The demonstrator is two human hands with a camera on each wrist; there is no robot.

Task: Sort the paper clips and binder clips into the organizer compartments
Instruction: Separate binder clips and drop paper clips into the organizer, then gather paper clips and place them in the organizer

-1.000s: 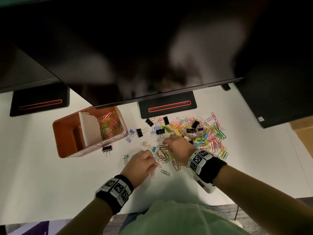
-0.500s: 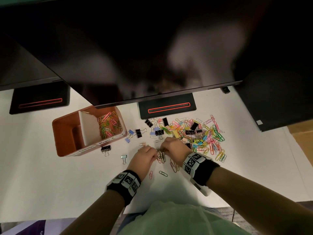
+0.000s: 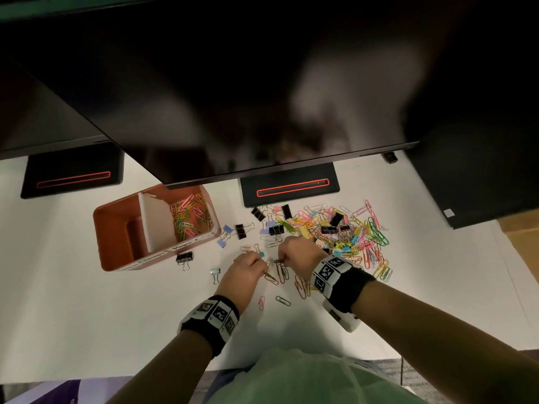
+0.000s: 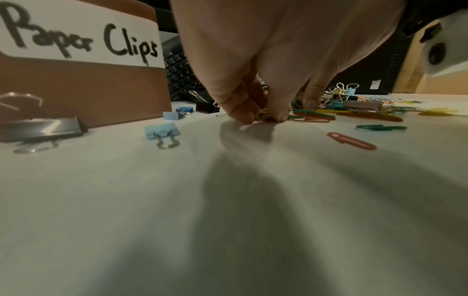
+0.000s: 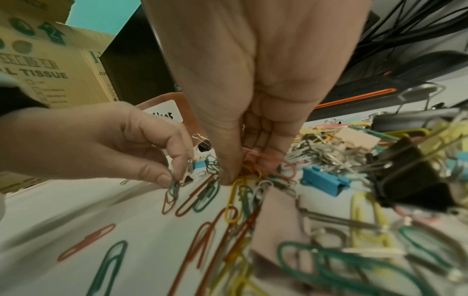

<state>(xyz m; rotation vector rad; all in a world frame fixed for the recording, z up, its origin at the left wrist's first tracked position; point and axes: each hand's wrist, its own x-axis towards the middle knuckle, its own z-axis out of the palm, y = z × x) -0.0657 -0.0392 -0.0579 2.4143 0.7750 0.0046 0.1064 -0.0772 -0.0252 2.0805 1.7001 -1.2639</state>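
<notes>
A brown organizer point(image 3: 116, 228) stands at the left; its right compartment, labelled "Paper Clips" point(image 4: 81, 38), holds several coloured paper clips point(image 3: 189, 217). A mixed pile of paper clips and binder clips point(image 3: 344, 231) lies to the right on the white table. My left hand point(image 3: 264, 271) pinches a green paper clip point(image 5: 173, 188) just above the table. Right beside it, my right hand point(image 3: 281, 260) has thumb and fingers curled round a bunch of yellow and red paper clips point(image 5: 244, 176) at the pile's left edge. The organizer's left compartment looks empty.
A black binder clip point(image 3: 184, 258) and a light blue one point(image 3: 215, 272) lie near the organizer's front. Loose red and green paper clips point(image 3: 283, 300) lie nearer me. Black monitor stands point(image 3: 288, 188) and monitors overhang the back. A cardboard box point(image 5: 50, 66) stands at the side.
My left hand moved right and forward to meet the right hand, which drew left out of the pile. Both now pinch paper clips close together.
</notes>
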